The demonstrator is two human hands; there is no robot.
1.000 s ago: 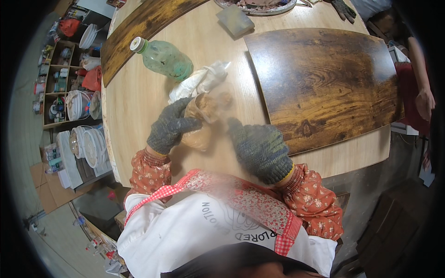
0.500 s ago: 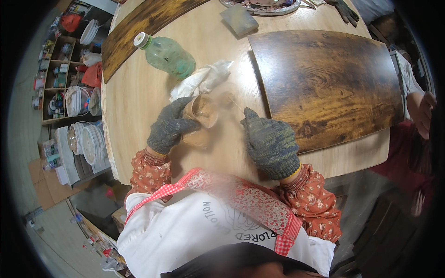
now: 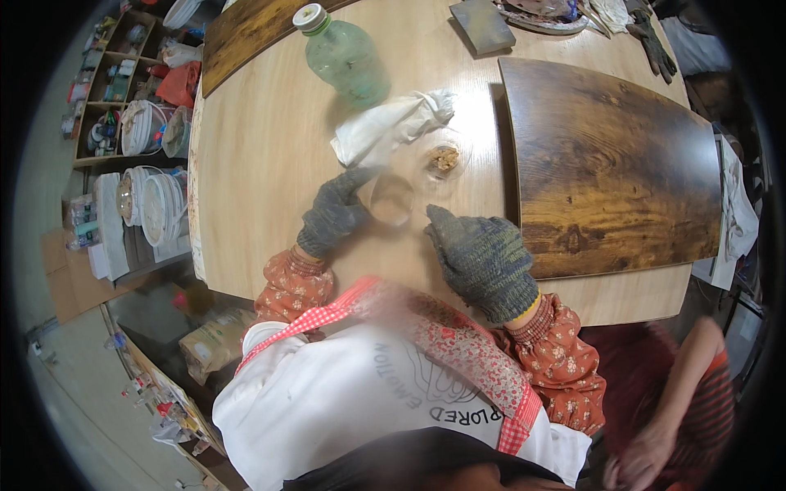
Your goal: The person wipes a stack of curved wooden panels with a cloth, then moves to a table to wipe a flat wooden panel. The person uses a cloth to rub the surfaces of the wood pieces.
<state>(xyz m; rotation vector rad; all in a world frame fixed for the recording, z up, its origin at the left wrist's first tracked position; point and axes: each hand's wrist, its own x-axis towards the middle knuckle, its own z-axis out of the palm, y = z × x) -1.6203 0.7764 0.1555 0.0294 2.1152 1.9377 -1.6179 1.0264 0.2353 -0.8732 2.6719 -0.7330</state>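
My left hand [image 3: 336, 214], in a dark grey knitted glove, is closed round a small brownish see-through cup [image 3: 391, 201], smeared by blur. My right hand [image 3: 485, 263], gloved alike, is closed with thumb and forefinger pinched toward the cup. The thin stick it held a moment ago hardly shows now. Just beyond the cup, a small clear dish [image 3: 465, 155] on the table carries a crumbly brown lump [image 3: 444, 159]. Behind my left hand lies a crumpled white cloth [image 3: 391, 128].
A greenish plastic bottle [image 3: 348, 65] with a white cap lies past the cloth. Dark wood-grain boards [image 3: 614, 172] rest at right and far left on the pale table [image 3: 254, 164]. A grey block [image 3: 483, 26] sits far back. Another person's arm [image 3: 684, 393] is at lower right.
The view has shifted, so the table things sit further right. My left hand has turned the cup, and the brown lump shows more clearly. The other person's arm has moved nearer at lower right.
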